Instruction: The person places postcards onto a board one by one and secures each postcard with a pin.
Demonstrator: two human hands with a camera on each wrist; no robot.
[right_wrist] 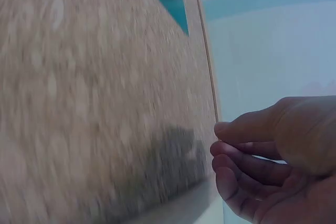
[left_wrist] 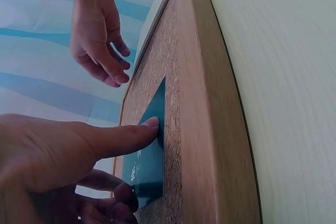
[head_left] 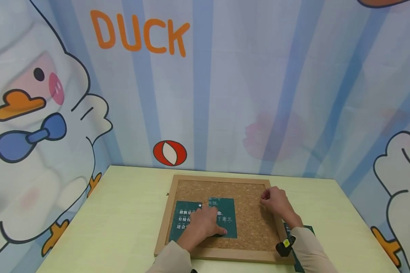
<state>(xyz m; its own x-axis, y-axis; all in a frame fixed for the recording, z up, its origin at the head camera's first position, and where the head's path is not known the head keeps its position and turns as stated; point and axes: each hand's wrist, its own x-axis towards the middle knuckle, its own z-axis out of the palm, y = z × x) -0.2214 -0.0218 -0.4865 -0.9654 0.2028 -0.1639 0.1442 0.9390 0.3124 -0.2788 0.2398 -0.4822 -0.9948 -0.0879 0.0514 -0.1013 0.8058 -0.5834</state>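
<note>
The dark green card [head_left: 205, 218] with white Chinese writing lies flat on the left half of the cork board [head_left: 249, 216], near its front edge; my left hand [head_left: 205, 223] rests on it with fingers stretched out, pressing it down; a small silver pin head [head_left: 200, 205] sits at the card's upper part; my right hand [head_left: 275, 201] hovers above the board's far right corner, fingers loosely curled, thumb meeting fingertips, but I cannot tell if it pinches something; the board lies on the pale worktop [head_left: 130, 212]; another green card [head_left: 298, 229] peeks out under my right sleeve.
</note>
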